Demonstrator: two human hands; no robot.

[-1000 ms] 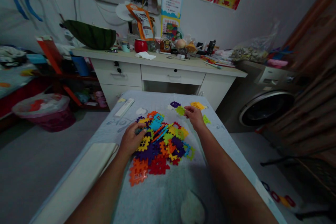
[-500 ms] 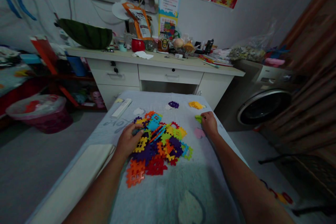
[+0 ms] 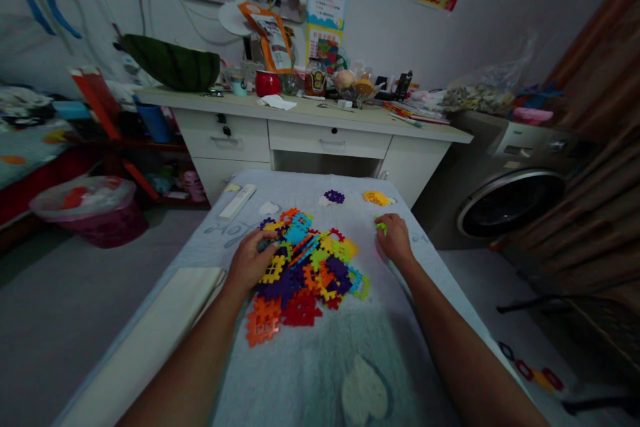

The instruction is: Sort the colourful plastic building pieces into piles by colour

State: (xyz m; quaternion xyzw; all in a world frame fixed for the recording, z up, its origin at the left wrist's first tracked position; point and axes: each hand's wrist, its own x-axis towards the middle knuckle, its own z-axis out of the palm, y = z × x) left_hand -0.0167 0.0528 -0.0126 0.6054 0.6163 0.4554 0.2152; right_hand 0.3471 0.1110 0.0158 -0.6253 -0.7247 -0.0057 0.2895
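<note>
A heap of coloured plastic interlocking tiles [image 3: 310,267] lies on a pale cloth-covered table [image 3: 320,360]. My left hand [image 3: 250,260] rests on the heap's left side, fingers curled over tiles near a yellow one. My right hand [image 3: 394,239] lies to the right of the heap, fingers closed around a green tile [image 3: 381,225]. A purple tile [image 3: 334,197] and a yellow tile [image 3: 376,198] lie apart at the far end. An orange tile [image 3: 263,323] sits at the heap's near edge.
A white box [image 3: 239,201] lies at the table's far left. A folded white cloth [image 3: 165,320] hangs off the left edge. Beyond stands a cluttered white desk [image 3: 320,130], with a washing machine [image 3: 505,193] on the right and a red bin [image 3: 90,210] on the left.
My right hand moved from the far middle of the table, by a green tile, to the right side. It now holds a green tile there. My left hand stayed on the heap.
</note>
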